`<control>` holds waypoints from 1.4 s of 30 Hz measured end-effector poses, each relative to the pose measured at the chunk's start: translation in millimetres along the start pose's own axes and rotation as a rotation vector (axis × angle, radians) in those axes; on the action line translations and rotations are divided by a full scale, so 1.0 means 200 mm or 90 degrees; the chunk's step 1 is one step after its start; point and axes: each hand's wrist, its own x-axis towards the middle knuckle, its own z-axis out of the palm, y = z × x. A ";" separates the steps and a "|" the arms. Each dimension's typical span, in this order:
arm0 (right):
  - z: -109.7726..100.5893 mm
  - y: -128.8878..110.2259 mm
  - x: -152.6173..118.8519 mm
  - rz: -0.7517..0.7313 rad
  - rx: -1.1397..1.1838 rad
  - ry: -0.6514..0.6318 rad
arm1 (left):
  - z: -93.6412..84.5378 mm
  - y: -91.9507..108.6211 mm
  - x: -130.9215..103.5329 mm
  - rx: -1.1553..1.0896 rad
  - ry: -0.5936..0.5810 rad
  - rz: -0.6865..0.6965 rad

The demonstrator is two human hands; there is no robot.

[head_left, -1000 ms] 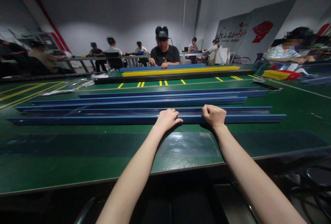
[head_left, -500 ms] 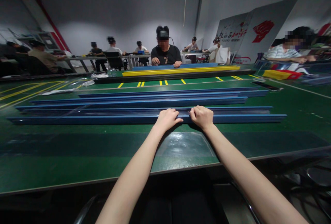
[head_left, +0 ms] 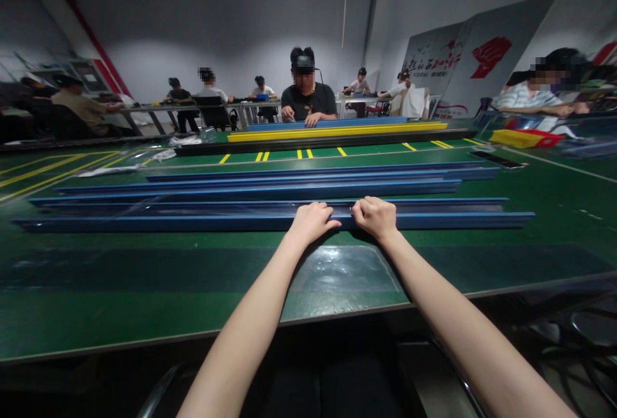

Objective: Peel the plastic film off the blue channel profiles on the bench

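A long blue channel strip (head_left: pixel 434 220) lies across the table before me, with shiny clear plastic film (head_left: pixel 250 211) along its trough. My left hand (head_left: pixel 313 220) is closed over its near wall, thumb along the front face and fingers inside. Just to the right, my right hand (head_left: pixel 376 217) is a fist at the same trough, its knuckles up. Whatever lies under those curled fingers is hidden. A short stretch of channel shows between the two hands.
More blue channel strips (head_left: pixel 299 188) lie behind. Farther back are a black strip (head_left: pixel 328 143), a yellow strip (head_left: pixel 337 131) and a phone (head_left: pixel 496 159). A clear sheet (head_left: pixel 347 270) lies along the near table edge. A co-worker (head_left: pixel 308 96) sits opposite; red and yellow trays (head_left: pixel 523 139) stand right.
My right hand has shifted very slightly left; my left hand stays in place. Opposite, one of the co-worker's hands has moved in toward their other hand.
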 end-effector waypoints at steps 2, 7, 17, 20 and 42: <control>0.00 0.00 0.00 -0.001 -0.001 0.000 | 0.00 0.00 0.00 0.000 0.001 0.001; -0.01 -0.01 0.00 0.034 -0.006 -0.001 | 0.00 0.00 0.00 0.000 0.004 0.002; -0.03 -0.04 0.02 0.117 -0.009 -0.057 | -0.01 0.00 -0.01 -0.003 -0.015 -0.024; -0.02 -0.03 0.02 0.130 0.001 -0.069 | -0.01 0.00 -0.01 0.001 -0.011 -0.024; -0.01 0.15 0.02 0.266 -0.036 -0.029 | -0.02 0.01 0.00 -0.007 0.010 -0.001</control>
